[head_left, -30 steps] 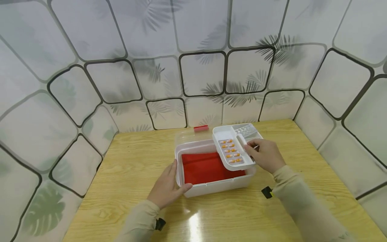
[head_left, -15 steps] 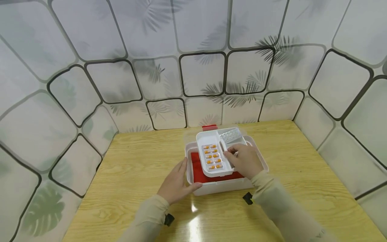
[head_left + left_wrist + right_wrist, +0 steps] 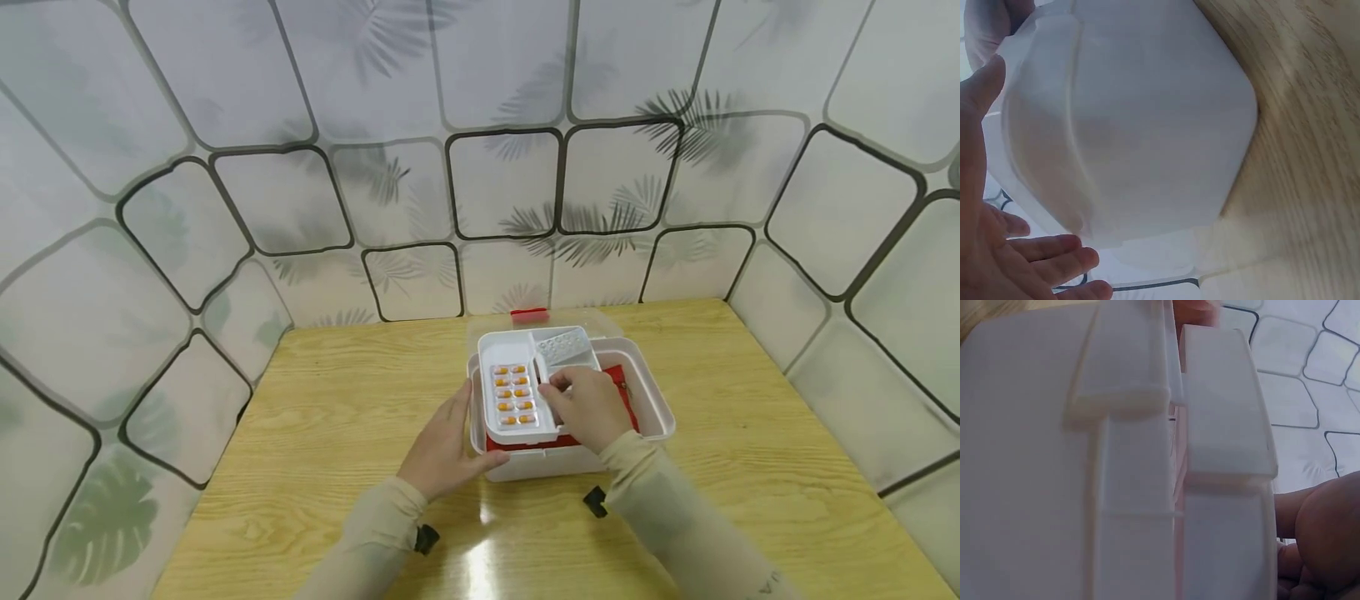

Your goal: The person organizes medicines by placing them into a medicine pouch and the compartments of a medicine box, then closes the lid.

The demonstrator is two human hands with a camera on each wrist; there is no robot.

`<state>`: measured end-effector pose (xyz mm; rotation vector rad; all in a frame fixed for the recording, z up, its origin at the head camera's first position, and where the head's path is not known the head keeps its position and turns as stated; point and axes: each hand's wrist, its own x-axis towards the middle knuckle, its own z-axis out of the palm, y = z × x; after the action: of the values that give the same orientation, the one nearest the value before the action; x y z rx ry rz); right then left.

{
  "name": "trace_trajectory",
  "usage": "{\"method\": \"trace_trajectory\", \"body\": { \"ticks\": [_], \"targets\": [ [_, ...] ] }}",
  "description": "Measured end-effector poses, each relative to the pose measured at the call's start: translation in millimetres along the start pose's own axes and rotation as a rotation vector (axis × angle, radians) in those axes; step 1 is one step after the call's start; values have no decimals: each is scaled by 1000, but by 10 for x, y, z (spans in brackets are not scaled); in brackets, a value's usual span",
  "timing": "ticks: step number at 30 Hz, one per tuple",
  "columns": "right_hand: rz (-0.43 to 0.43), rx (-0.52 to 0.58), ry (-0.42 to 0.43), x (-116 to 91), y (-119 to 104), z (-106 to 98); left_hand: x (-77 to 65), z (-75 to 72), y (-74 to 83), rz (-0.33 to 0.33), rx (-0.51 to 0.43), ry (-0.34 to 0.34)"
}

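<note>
My right hand [image 3: 588, 407] pinches the middle handle of a white divided tray [image 3: 512, 346], which sits over the left part of a white box [image 3: 546, 465]. In its left compartment lies a blister pack of orange-and-white capsules [image 3: 513, 395]; a silvery blister pack [image 3: 564, 345] is at the back right. Under the tray, red fabric [image 3: 621, 385] shows at the right and front. My left hand [image 3: 444, 454] lies along the box's left front corner, fingers extended and thumb at the front. In the right wrist view the tray's edge [image 3: 1229, 400] stands just above the box's rim.
Behind the box a clear lid [image 3: 483, 327] with a red latch [image 3: 529, 316] lies folded back. Everything rests on a wooden table [image 3: 352, 375], and a patterned curtain [image 3: 502, 183] surrounds its back and sides.
My right hand has carried the tray left and down over the box, uncovering red fabric at the right. The box and my left hand have shifted slightly to the right.
</note>
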<state>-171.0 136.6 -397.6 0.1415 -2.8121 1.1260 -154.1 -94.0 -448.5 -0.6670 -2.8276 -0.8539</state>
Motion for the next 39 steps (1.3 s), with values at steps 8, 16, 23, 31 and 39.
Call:
{"method": "trace_trajectory", "body": {
  "ticks": [8, 16, 23, 31, 39],
  "targets": [
    [-6, 5, -8, -61, -77, 44, -3, -43, 73, 163, 40, 121],
    [10, 19, -61, -67, -124, 75, -50, -91, 27, 152, 83, 108],
    [13, 4, -78, -76, -112, 120, -79, -87, -7, 130, 80, 75],
    [11, -14, -75, -79, -87, 160, -96, -57, -23, 121, 72, 54],
    [22, -26, -91, -72, -66, 193, -101, -34, -38, 130, 56, 55]
  ]
}}
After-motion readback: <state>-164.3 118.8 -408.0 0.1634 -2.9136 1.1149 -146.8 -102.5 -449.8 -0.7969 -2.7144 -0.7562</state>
